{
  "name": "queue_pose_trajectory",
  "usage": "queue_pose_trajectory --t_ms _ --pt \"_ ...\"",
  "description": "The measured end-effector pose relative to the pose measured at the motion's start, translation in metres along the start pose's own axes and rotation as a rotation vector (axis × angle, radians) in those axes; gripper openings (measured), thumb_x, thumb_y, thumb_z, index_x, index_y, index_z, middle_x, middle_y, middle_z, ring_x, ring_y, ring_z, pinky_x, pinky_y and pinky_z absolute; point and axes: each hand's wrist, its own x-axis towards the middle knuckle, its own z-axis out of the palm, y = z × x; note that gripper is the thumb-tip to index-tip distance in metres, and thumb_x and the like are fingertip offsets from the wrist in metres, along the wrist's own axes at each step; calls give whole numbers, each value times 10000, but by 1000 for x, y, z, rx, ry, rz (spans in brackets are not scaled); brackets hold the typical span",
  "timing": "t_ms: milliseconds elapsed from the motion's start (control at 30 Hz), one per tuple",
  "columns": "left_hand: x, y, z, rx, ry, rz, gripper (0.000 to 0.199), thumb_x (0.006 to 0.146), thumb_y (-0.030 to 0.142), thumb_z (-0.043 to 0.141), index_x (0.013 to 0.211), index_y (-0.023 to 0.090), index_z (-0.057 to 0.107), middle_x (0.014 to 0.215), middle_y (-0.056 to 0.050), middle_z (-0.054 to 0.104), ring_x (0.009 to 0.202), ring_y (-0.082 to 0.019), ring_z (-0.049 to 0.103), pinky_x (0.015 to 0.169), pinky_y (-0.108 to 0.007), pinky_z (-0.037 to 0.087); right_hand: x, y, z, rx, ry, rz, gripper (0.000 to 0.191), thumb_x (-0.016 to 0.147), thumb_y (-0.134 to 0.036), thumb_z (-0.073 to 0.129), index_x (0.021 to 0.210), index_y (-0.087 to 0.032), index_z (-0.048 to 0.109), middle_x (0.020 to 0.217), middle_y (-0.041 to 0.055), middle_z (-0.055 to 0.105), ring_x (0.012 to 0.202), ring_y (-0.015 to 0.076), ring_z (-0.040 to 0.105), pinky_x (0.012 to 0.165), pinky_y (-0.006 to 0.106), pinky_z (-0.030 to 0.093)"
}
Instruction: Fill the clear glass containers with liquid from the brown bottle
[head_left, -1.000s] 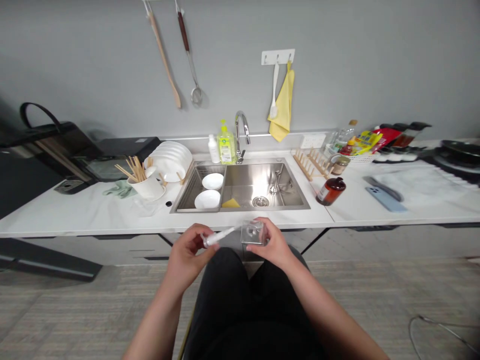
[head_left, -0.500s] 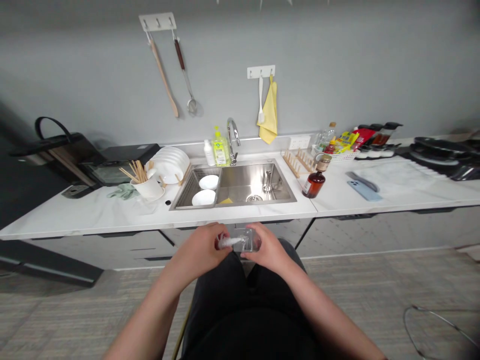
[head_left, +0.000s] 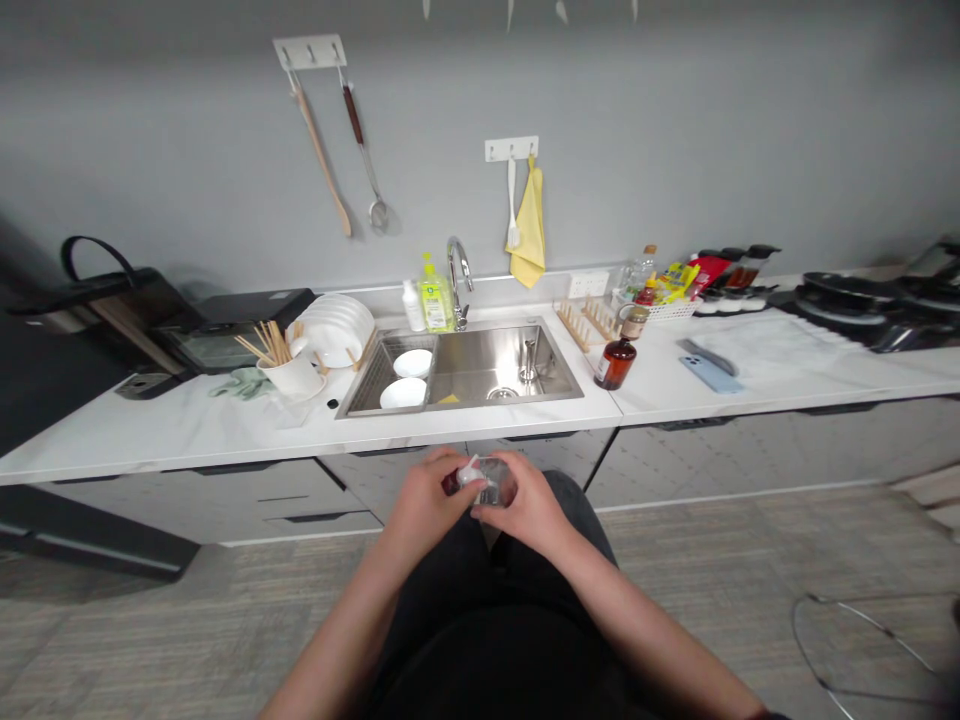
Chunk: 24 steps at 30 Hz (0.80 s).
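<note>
Left hand (head_left: 424,500) and right hand (head_left: 529,505) clamped on clear case (head_left: 495,482), marble counter (head_left: 187,435), steel sink (head_left: 495,365), gray wall (head_left: 675,130)

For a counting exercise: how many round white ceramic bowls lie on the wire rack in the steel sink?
2: one round white ceramic bowl at the back of the wire rack, the other in front of it.

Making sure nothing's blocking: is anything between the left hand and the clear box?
Yes: a white plastic piece, gripped by the left hand, sits right against the clear box. The right hand holds the box's other side.
</note>
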Motion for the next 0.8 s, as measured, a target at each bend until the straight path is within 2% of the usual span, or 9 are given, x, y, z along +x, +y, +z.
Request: queue_pose_trajectory --t_ms 100,167,233,300,400,467,600,700,800 --pt "-7 -6 1 -71 14 12 421 868 238 869 1280 325 877 1076 -63 833 925 -272 765 876 -411 628 -1 -1 2 16 -29 30 817 655 -330 1053 1384 -273 689 1142 56 777 758 211 682 705 360 571" --pt "-11 -10 1 -131 -25 39 641 872 185 841 1490 345 775 1259 -73 841 1151 -317 784 1106 -498 609 -2 -1 3 38 -48 38 812 656 -351 1055 1378 -273 691 1105 44 777 703 186 644 671 343 546" --pt "-16 -14 4 -212 -63 70 756 866 206 875 1586 356 698 1428 -97 796 1338 -356 738 1239 -558 545 -4 -4 3 73 -60 39 782 659 -373 1059 1351 -284 705 1066 29 774 687 179 631 654 331 533" --pt "-19 -19 10 -295 -24 75 782 836 273 947 1571 357 698 1489 -119 758 1384 -375 716 1241 -565 553 -6 -8 3 148 -82 48 770 655 -389 1070 1330 -296 712 1055 22 779 717 195 664 665 333 553" --pt "-22 -25 22 -439 90 38 674 843 348 979 1469 332 729 1368 -124 780 1292 -351 764 1169 -524 608 -9 -14 -1 361 -159 49 793 664 -431 1090 1339 -302 695 1187 46 794 925 260 772 800 372 637" --pt "-22 -26 26 -559 60 22 625 893 379 952 1465 313 709 1316 -123 792 1267 -338 779 1147 -504 618 -10 -18 -4 493 -211 37 793 692 -469 1089 1352 -303 682 1265 59 784 1035 276 789 871 381 654" --pt "-23 -22 21 -726 -27 59 591 1001 422 855 1536 288 643 1346 -141 793 1287 -330 773 1131 -493 616 -12 -24 -8 576 -254 48 811 707 -495 1090 1373 -290 673 1249 60 779 994 247 779 825 341 645" --pt "-25 -20 19 -710 -29 111 673 945 383 921 1545 273 637 1364 -144 784 1315 -332 754 1165 -487 582 -13 -27 -8 549 -225 48 825 691 -460 1105 1372 -262 682 1275 78 780 1034 245 770 858 333 634" --pt "-29 -19 26 -679 3 107 648 908 317 958 1492 295 676 1357 -117 780 1314 -309 749 1164 -449 567 -14 -29 -7 553 -201 38 852 675 -397 1116 1394 -250 683 1314 92 773 1107 255 760 908 336 624"
